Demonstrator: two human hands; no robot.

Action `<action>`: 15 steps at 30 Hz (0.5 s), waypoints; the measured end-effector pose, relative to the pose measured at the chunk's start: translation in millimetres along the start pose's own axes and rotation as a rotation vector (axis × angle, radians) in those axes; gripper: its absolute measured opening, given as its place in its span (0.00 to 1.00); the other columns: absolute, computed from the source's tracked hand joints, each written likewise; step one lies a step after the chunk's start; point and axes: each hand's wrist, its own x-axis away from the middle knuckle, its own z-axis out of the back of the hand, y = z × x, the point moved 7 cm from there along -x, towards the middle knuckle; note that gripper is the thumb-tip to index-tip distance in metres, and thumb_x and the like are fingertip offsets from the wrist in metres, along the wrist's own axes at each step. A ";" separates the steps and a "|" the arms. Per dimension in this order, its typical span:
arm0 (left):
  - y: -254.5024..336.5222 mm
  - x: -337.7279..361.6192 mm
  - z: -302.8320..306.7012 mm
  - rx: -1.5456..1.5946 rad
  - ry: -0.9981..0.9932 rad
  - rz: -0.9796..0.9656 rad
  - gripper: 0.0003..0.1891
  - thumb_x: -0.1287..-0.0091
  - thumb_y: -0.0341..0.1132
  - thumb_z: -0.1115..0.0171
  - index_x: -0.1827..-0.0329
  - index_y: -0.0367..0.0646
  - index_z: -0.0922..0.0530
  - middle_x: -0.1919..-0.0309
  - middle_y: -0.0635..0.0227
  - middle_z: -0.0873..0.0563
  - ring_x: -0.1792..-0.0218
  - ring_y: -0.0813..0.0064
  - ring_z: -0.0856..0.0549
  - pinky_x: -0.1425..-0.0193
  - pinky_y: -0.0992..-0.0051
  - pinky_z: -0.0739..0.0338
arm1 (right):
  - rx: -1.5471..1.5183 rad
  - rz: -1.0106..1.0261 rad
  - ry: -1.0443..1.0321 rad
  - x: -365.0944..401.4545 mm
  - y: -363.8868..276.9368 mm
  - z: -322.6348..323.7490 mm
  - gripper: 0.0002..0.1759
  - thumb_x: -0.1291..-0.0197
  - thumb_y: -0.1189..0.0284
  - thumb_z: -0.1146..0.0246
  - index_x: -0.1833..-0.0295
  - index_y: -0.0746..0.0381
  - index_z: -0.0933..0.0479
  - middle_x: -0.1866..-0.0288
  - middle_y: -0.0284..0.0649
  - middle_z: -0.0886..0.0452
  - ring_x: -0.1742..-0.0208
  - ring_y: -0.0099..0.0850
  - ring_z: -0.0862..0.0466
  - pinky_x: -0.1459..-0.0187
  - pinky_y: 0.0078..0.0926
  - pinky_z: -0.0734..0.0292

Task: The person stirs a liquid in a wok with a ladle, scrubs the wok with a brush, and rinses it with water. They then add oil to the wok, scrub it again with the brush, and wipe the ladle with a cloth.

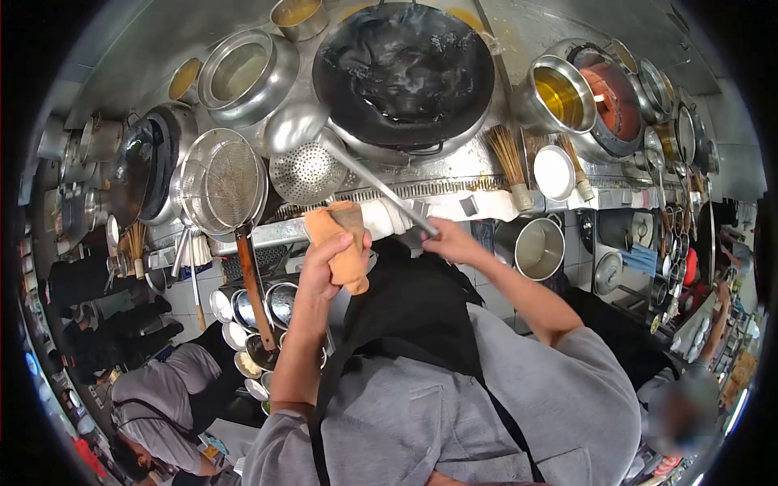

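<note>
My left hand is wrapped round a folded orange cloth, held up in front of the black apron. The fingers of my right hand close round the end of a long metal handle. That handle belongs to a ladle, whose bowl hangs to the upper left, beside the wok and above a perforated skimmer. Ahead sits a large black wok with a wet, shiny inside. A wire-mesh strainer with a wooden handle rests left of the skimmer.
On the right stand a pot of yellow oil, bamboo brushes and a white bowl. A steel basin is at the upper left. An empty pot hangs lower right. Co-workers stand at both sides.
</note>
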 end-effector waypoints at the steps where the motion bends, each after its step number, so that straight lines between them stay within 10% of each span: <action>1: -12.2 -8.6 1.3 -0.003 0.017 0.023 0.21 0.34 0.38 0.35 0.42 0.37 0.27 0.63 0.55 0.15 0.70 0.68 0.14 0.67 0.73 0.17 | 0.098 -0.055 -0.042 -7.8 11.9 -6.7 0.09 0.42 0.76 0.35 0.57 0.62 0.26 0.77 0.31 0.28 0.82 0.23 0.28 0.80 0.28 0.33; 2: -24.7 -16.4 2.0 -0.002 0.037 0.046 0.21 0.33 0.38 0.35 0.42 0.38 0.27 0.63 0.56 0.15 0.69 0.68 0.14 0.66 0.73 0.17 | 0.250 0.335 0.095 -31.1 44.2 -12.4 0.08 0.44 0.76 0.36 0.60 0.65 0.26 0.77 0.37 0.27 0.75 0.28 0.23 0.71 0.35 0.27; 11: -91.5 -168.3 -13.7 0.091 0.196 0.008 0.29 0.26 0.62 0.48 0.44 0.42 0.26 0.56 0.62 0.15 0.57 0.64 0.13 0.49 0.62 0.17 | 0.468 0.318 0.279 -34.9 92.0 31.6 0.18 0.39 0.64 0.33 0.52 0.67 0.24 0.64 0.53 0.20 0.57 0.54 0.19 0.52 0.47 0.25; 13: -93.7 -193.5 -32.2 0.082 0.241 0.013 0.31 0.26 0.65 0.50 0.45 0.42 0.25 0.54 0.60 0.14 0.55 0.63 0.13 0.48 0.61 0.17 | 0.698 0.472 0.865 3.5 73.6 123.4 0.19 0.39 0.65 0.33 0.49 0.67 0.25 0.60 0.55 0.21 0.51 0.54 0.21 0.47 0.46 0.27; 15: -115.2 -229.0 -22.0 0.052 0.291 0.085 0.34 0.29 0.69 0.51 0.46 0.43 0.24 0.55 0.61 0.13 0.55 0.64 0.12 0.49 0.61 0.16 | 1.108 0.029 1.002 31.4 48.5 191.2 0.26 0.42 0.69 0.35 0.40 0.66 0.31 0.48 0.54 0.25 0.51 0.52 0.22 0.47 0.47 0.26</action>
